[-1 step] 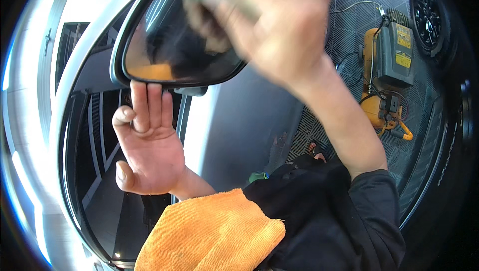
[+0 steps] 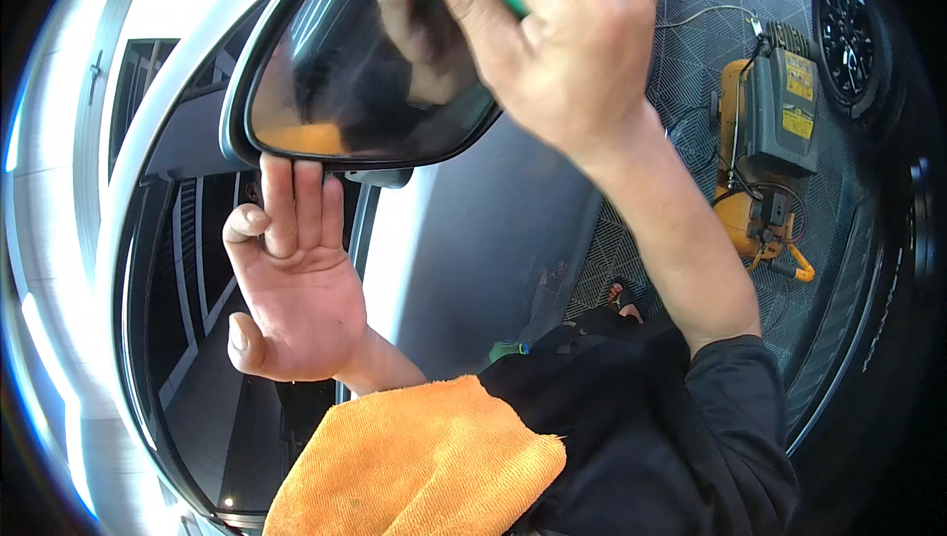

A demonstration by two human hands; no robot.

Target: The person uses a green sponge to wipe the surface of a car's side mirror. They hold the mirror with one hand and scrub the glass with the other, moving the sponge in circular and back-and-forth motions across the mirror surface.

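Gleaming dark side mirror point(image 2: 365, 92), orange-tinged

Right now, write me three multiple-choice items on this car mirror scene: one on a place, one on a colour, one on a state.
1. Where is the left hand?
A. under the side mirror
B. on the floor
C. on the yellow machine

2. What colour is the cloth over the left forearm?
A. blue
B. orange
C. white

3. How is the left hand?
A. clenched in a fist
B. open, fingers straight
C. gripping the cloth

Answers:
1 A, its fingertips reach the mirror's lower edge.
2 B, the cloth is plainly orange.
3 B, palm shows, fingers extended upward.
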